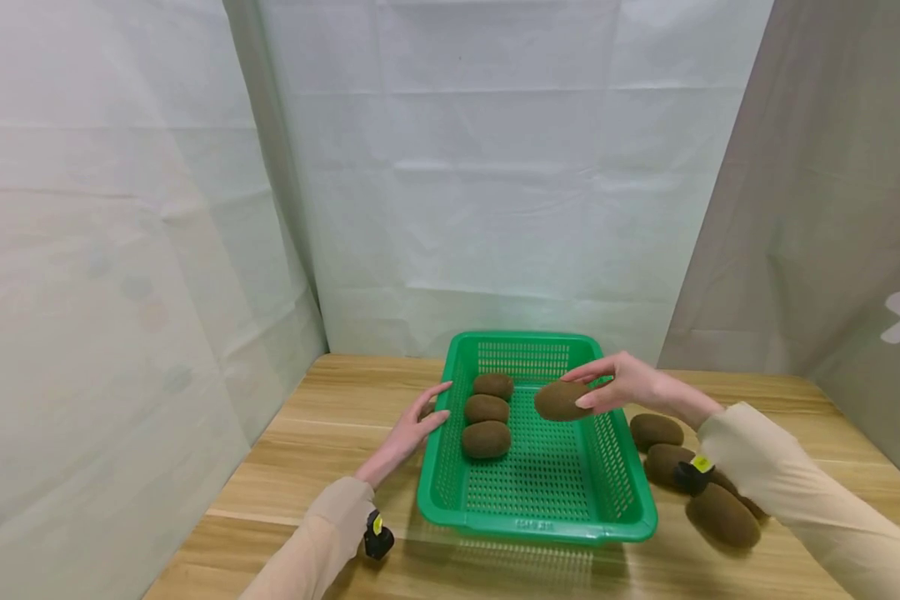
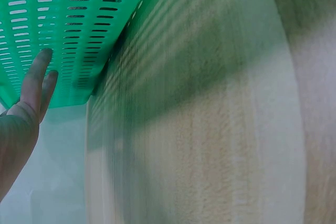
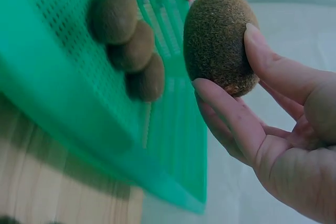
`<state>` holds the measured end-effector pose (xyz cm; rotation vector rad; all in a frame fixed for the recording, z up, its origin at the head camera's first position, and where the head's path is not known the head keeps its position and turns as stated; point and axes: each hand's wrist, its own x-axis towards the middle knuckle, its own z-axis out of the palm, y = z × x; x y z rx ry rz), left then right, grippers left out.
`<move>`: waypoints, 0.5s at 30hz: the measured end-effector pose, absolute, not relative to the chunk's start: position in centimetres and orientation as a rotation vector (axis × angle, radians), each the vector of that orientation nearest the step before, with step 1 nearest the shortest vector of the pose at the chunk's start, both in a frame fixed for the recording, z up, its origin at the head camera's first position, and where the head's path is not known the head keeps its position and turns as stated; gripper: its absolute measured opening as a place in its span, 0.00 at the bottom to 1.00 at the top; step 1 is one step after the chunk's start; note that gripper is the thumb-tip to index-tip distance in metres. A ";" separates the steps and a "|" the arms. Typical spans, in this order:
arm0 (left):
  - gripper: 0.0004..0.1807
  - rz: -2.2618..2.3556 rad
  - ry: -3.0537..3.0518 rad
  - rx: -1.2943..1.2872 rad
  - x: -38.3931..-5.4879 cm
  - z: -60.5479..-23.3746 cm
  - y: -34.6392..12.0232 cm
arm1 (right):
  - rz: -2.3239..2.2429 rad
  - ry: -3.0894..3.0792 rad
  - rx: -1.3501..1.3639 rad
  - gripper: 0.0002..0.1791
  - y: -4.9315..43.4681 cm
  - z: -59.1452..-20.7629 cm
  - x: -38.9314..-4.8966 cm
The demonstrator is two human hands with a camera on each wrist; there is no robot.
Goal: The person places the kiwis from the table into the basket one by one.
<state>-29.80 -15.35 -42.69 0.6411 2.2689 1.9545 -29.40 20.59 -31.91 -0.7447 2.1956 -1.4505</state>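
Note:
My right hand (image 1: 617, 383) pinches a brown kiwi (image 1: 562, 401) between thumb and fingers, above the right half of a green plastic basket (image 1: 536, 530). In the right wrist view the held kiwi (image 3: 218, 40) shows its fuzzy skin, clear of the basket. Three kiwis (image 1: 487, 409) lie in a row along the basket's left side. My left hand (image 1: 412, 429) rests against the basket's left rim with its fingers extended. Seen from the left wrist, those fingers (image 2: 35, 80) touch the slotted outer wall.
Several more kiwis (image 1: 722, 515) lie on the wooden table (image 1: 270, 492) to the right of the basket, partly hidden by my right wrist and its black strap device (image 1: 693, 477). Pale cloth sheets (image 1: 495, 183) hang behind the table and at both sides.

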 end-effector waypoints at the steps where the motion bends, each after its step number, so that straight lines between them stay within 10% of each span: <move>1: 0.27 1.960 2.262 0.641 -29.8 -42.7 -15.4 | -1.447 2.177 -0.759 0.27 20.0 -32.0 -29.5; 15: 0.27 1.948 2.230 0.643 -28.9 -41.1 -15.2 | -1.330 2.085 -0.839 0.21 14.0 -34.4 -29.7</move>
